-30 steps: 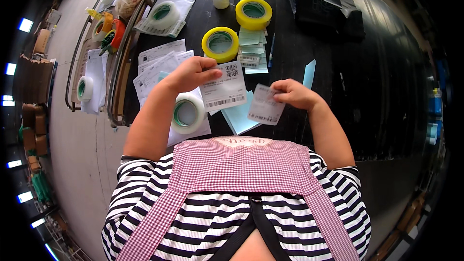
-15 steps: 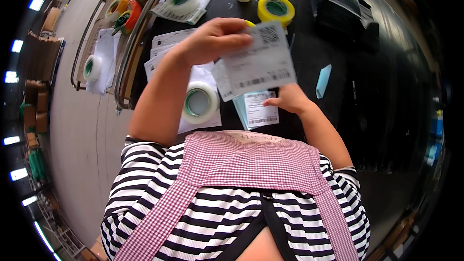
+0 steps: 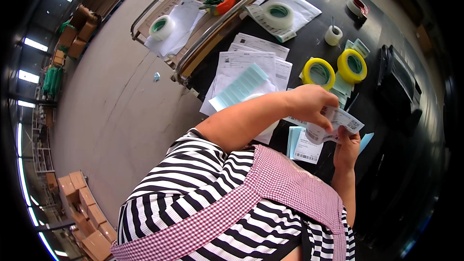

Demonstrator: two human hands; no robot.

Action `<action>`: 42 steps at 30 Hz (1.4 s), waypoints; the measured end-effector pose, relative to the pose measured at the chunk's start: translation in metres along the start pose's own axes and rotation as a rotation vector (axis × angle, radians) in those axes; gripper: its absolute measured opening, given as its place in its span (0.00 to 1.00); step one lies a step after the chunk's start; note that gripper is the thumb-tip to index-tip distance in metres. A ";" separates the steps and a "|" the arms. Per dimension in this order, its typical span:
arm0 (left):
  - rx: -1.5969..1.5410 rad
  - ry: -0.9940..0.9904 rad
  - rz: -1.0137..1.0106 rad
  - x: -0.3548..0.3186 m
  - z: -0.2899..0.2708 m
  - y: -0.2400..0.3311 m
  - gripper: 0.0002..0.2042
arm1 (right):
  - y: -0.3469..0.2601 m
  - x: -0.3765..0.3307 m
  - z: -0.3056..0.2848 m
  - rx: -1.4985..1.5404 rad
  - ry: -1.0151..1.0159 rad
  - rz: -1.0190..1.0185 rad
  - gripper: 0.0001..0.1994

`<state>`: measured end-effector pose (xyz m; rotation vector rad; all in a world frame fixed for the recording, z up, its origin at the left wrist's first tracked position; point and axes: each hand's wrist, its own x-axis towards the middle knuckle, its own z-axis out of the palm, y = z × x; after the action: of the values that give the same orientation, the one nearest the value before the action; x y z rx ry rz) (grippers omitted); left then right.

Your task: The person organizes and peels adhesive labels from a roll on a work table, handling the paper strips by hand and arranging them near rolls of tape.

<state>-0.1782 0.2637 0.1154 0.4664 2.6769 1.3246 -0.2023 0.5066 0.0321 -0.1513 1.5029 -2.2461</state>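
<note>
A white printed label (image 3: 352, 122) with a square code is held between my two hands, its near part curled over. My left hand (image 3: 314, 106) pinches the curled side from the far left. From the lower right, my right hand (image 3: 347, 147) grips the label, thumb on its face. Just below them on the black table lies a small stack of white labels (image 3: 308, 149) with light-blue backing at its left. Another printed sheet lies partly hidden beneath my left hand.
Two yellow tape rolls (image 3: 319, 73) lie beyond my hands. White papers (image 3: 246, 65) and a light-blue strip (image 3: 240, 87) are left of them. A black plastic bundle (image 3: 400, 82) lies at right. A metal-railed cart (image 3: 181, 63) stands against the table's left side.
My view has swung left. The label has come lower and is now curled, and my right hand has risen from the label stack to grip it too.
</note>
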 end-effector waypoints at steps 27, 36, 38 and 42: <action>-0.345 0.044 -0.191 -0.063 -0.056 -0.076 0.14 | -0.057 -0.010 -0.016 -0.190 0.104 -0.061 0.08; -0.487 0.045 -0.297 -0.060 -0.058 -0.073 0.09 | -0.055 -0.018 -0.014 -0.105 0.069 0.007 0.09; -0.491 0.046 -0.303 -0.059 -0.057 -0.074 0.09 | -0.054 -0.018 -0.015 -0.100 0.072 0.009 0.09; -0.523 0.054 -0.297 -0.058 -0.056 -0.074 0.11 | -0.053 -0.017 -0.017 -0.103 0.061 -0.001 0.09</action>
<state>-0.1529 0.1599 0.0891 -0.0270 2.1864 1.8546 -0.2078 0.5445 0.0752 -0.1144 1.6514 -2.1933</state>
